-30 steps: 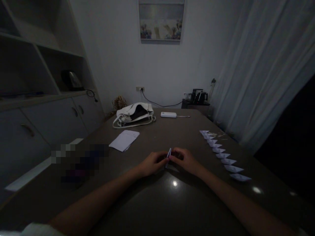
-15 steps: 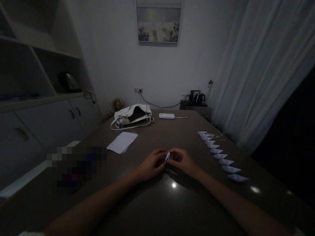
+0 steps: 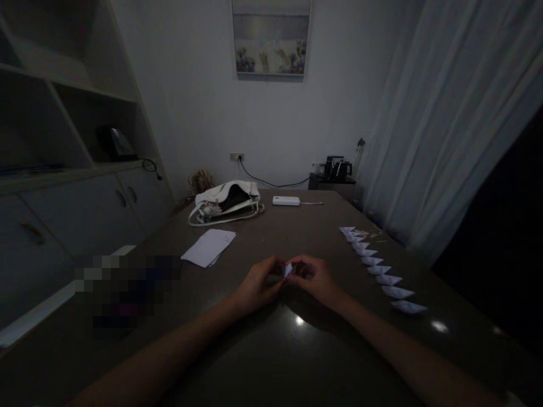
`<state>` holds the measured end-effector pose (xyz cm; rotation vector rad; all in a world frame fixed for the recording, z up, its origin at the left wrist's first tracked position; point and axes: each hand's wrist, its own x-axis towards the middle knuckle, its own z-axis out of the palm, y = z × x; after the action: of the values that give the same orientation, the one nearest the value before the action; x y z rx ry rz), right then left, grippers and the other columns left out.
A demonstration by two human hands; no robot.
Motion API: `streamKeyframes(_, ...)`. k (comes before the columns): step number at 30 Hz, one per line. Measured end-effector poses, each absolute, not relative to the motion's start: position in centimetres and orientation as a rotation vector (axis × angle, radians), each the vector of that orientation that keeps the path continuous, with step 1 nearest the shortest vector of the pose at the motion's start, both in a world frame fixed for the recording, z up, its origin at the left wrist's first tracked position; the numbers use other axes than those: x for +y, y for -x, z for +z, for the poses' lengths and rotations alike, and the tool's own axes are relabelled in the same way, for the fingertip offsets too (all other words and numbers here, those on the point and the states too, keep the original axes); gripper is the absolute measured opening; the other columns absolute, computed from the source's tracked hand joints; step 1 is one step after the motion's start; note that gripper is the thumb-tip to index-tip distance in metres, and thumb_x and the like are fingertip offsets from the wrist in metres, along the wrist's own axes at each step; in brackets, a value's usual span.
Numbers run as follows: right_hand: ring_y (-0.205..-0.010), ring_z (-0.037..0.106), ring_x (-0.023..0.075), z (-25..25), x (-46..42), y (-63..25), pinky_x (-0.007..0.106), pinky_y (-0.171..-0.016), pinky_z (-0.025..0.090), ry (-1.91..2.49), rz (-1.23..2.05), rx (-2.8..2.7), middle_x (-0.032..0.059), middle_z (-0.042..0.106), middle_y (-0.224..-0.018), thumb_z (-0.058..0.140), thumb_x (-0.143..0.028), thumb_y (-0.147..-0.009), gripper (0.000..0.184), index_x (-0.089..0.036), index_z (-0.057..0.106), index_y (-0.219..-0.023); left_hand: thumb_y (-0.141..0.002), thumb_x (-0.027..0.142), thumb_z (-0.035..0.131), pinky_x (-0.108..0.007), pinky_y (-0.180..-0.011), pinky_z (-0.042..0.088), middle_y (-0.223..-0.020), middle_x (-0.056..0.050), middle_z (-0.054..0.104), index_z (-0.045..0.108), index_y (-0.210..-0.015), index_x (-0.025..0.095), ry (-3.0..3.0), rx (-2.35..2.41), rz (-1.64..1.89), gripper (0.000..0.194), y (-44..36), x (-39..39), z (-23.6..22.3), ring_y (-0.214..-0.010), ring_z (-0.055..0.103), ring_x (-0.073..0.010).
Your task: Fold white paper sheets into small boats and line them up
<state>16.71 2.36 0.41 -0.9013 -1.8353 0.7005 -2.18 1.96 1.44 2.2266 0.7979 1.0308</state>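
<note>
Between my two hands, just above the middle of the table, is a small folded white paper. My left hand pinches its left side with thumb and fingers. On the other side my right hand grips it the same way, the fingertips of both hands nearly meeting. Part of the paper is hidden by my fingers. A row of several folded paper boats runs along the table to my right. To the left lies a loose stack of white paper sheets.
A white handbag lies open at the far left of the table. Beside it is a white power bank with a short cable. Small scraps lie near the farthest boats. A blurred-out patch covers something at the left.
The folded paper has turned between my fingers, from a tall narrow edge to a shorter, wider face. Both hands keep their hold. The whole view has shifted slightly.
</note>
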Motion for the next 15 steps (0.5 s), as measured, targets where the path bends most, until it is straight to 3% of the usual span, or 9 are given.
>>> streamKeyframes(11, -0.066, 0.058, 0.0118, 1.7, 1.2, -16.5, 0.022, -0.056, 0.046, 0.755, 0.555, -1.864, 0.0031, 0.064, -0.084, 0.069, -0.019, -0.072, 0.016, -0.019, 0.06, -0.086, -0.084, 0.011, 0.052, -0.032, -0.09, 0.05, -0.116, -0.009, 0.056, 0.043, -0.119, 0.017, -2.36, 0.601, 1.157, 0.037, 2.5, 2.0, 0.9, -0.104, 0.058, -0.0164)
streamKeyframes(15, -0.068, 0.061, 0.0133, 1.7, 1.0, -16.5, 0.022, -0.055, 0.048, 0.78, 0.589, -1.867, 0.0036, 0.064, -0.085, 0.069, -0.02, -0.073, 0.017, -0.019, 0.06, -0.088, -0.083, 0.01, 0.051, -0.033, -0.092, 0.048, -0.119, -0.009, 0.052, 0.045, -0.115, 0.018, -2.445, 0.566, 1.157, 0.033, 2.6, 1.9, 1.1, -0.11, 0.053, -0.018)
